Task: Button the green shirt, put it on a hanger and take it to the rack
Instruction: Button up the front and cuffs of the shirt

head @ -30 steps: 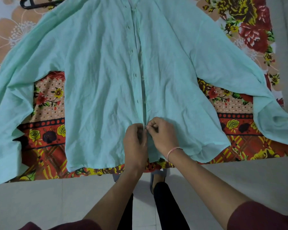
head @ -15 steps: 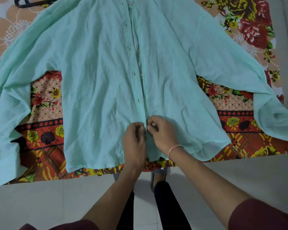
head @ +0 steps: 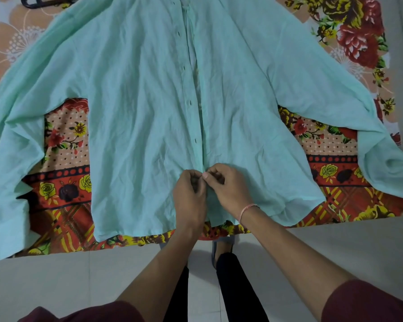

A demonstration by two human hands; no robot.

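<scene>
The pale green shirt (head: 130,94) lies spread flat, front up, on a flowered bedsheet, sleeves out to both sides. Its front placket runs down the middle with several open buttonholes showing. My left hand (head: 190,196) pinches the left front edge near the hem. My right hand (head: 228,189) pinches the right edge beside it, fingertips meeting at the lowest button, which the fingers hide. A black hanger (head: 35,0) lies at the top left, partly cut off.
The flowered bedsheet (head: 65,196) covers the bed, whose near edge runs across the lower frame. Below it is pale tiled floor (head: 56,287), with my dark trouser legs and a sandalled foot (head: 223,247). A pale wall or floor strip lies at the far right.
Both hands stay at the lowest button near the hem. The fingertips have shifted slightly on the placket; the shirt has not moved.
</scene>
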